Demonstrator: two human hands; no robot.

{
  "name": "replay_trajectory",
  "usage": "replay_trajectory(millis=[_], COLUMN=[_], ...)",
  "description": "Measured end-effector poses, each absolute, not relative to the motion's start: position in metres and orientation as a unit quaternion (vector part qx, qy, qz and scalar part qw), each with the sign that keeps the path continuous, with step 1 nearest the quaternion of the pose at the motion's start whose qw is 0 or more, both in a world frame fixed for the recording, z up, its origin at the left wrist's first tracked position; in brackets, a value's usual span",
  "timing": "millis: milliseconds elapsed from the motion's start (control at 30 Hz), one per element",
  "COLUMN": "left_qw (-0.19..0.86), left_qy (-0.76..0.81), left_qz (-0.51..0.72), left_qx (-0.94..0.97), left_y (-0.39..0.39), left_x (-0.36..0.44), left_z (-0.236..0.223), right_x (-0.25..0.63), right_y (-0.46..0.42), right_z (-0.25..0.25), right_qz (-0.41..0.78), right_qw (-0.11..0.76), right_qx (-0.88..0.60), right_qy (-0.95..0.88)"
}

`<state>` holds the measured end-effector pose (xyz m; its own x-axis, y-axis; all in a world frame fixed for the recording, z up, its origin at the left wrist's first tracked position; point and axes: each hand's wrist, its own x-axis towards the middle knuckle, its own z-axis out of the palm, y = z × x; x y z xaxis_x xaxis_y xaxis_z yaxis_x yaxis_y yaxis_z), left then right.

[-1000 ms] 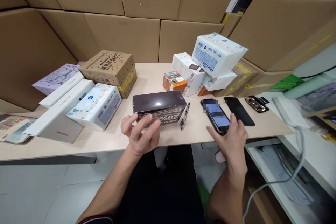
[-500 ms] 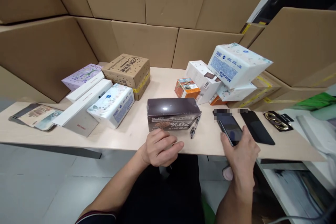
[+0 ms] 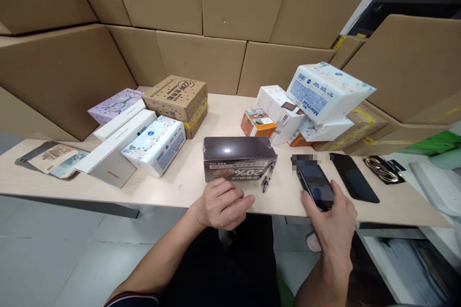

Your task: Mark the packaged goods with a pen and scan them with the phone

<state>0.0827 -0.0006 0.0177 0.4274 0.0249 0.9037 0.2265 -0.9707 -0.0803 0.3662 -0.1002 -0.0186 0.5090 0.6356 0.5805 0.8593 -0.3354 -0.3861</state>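
On table [image 3: 223,117]: dark box [image 3: 238,151], contents hidden; left hand [image 3: 223,205] curled narrow before it; right hand [image 3: 334,220] gripping phone [image 3: 317,184].

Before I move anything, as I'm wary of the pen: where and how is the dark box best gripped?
Probably mid-length, from above, pinching its front and back faces: the dark box is long sideways but narrow front to back. This should spare the pen at its right end; the left hand is just in front.

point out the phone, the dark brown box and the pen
phone [image 3: 317,185], head view, on its screen
dark brown box [image 3: 238,147], head view, on its top face
pen [image 3: 268,179], head view, on its barrel
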Motion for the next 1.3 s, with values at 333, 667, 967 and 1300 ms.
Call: replay_trajectory(millis=[333,667,967,1300], left_qw=[0.097,0.074,-0.015,-0.038], left_qy=[-0.079,-0.089,-0.117,-0.147], left_qz=[-0.524,-0.541,-0.624,-0.588], left_qx=[-0.842,-0.833,-0.772,-0.795], left_y=[-0.001,-0.004,-0.011,-0.008], left_x=[0.084,0.087,0.097,0.097], left_z=[0.018,0.02,0.017,0.012], right_x=[0.347,0.318,0.269,0.235], right_y=[-0.119,-0.127,-0.113,-0.085], right_z=[-0.016,0.016,0.045,0.036], right_qz=[-0.14,-0.143,-0.15,-0.149], right_qw=[0.415,0.63,0.672,0.575], right_qx=[-0.782,-0.689,-0.581,-0.582], right_qy=[-0.444,-0.327,-0.434,-0.556])
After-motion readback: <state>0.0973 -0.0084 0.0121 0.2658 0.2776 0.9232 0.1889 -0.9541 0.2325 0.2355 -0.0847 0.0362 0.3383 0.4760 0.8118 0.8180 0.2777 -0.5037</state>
